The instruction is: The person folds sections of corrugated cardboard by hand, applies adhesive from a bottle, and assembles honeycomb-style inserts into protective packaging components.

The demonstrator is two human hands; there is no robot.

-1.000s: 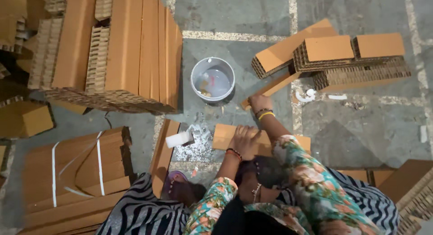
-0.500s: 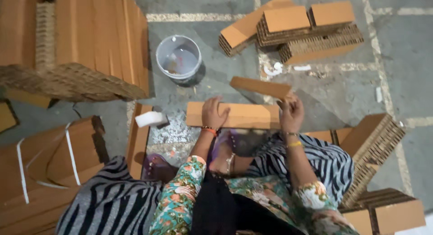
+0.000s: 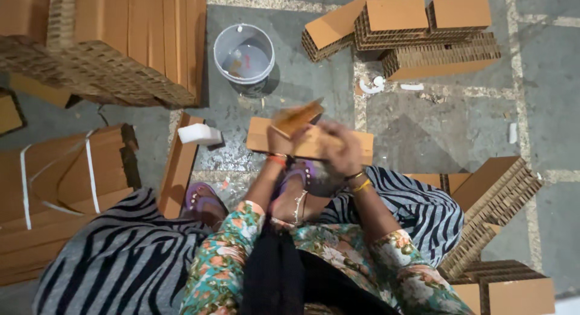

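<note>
Down low, crouched over the concrete floor (image 3: 423, 127), with both hands meeting just ahead of the knees. Left hand (image 3: 279, 144) closed around the near end of a small cardboard strip (image 3: 296, 117), thumb under and fingers over, tilting it up so its far end rises away from the grip. Right hand (image 3: 338, 147) blurred with motion, pressed against the same strip or the piece beneath; cannot tell whether those fingers are pinched or merely laid flat.

Directly under both grips, a longer cardboard block (image 3: 258, 139) lying flat on the floor and serving as a work surface, held close so neither arm has to stretch. Probably raised at an angle, the strip, so that its edge or underside can be reached before being set down.

Just left of the left grip, a white sponge-like block (image 3: 199, 133) resting on the end of a narrow cardboard plank (image 3: 178, 170), near enough for a quick reach. Beyond the grips and slightly left, a pale bucket (image 3: 244, 52) holding some liquid, well apart from the hands yet inside an arm's sweep. Further ahead and to the right, a stack of honeycomb cardboard blocks (image 3: 423, 37), kept clear of the working spot. Left of everything, tall upright cardboard sheets (image 3: 151, 31) and a bundle tied with white strapping (image 3: 66, 170). Behind the right grip, more honeycomb pieces (image 3: 495, 200) leaning by the leg.
</note>
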